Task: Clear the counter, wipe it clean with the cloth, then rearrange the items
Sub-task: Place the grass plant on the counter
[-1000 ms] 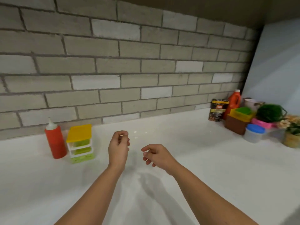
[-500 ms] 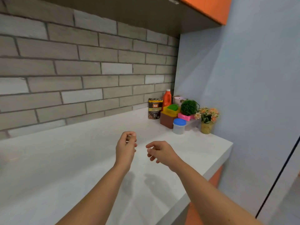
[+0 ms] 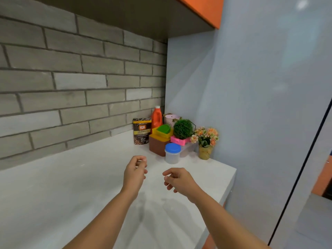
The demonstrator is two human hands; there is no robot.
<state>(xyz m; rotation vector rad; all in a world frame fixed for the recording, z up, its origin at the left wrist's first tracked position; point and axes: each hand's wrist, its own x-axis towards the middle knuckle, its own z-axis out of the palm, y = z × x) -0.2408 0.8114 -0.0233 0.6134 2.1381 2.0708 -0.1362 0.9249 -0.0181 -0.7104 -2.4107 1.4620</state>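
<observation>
1. Centrally in the frame, the left hand (image 3: 135,174) and the right hand (image 3: 180,180) hovered above the white counter (image 3: 71,186), apart from each other.
2. Both had loosely curled fingers and held nothing.
3. The items stood clustered right of centre, in the counter's far corner: a granules pouch (image 3: 142,131), an orange bottle (image 3: 156,116), a brown box (image 3: 157,147), a blue-lidded jar (image 3: 172,153), a round green plant (image 3: 183,129) and a flower pot (image 3: 205,152).
4. The jar stood nearest the hands, untouched.
</observation>
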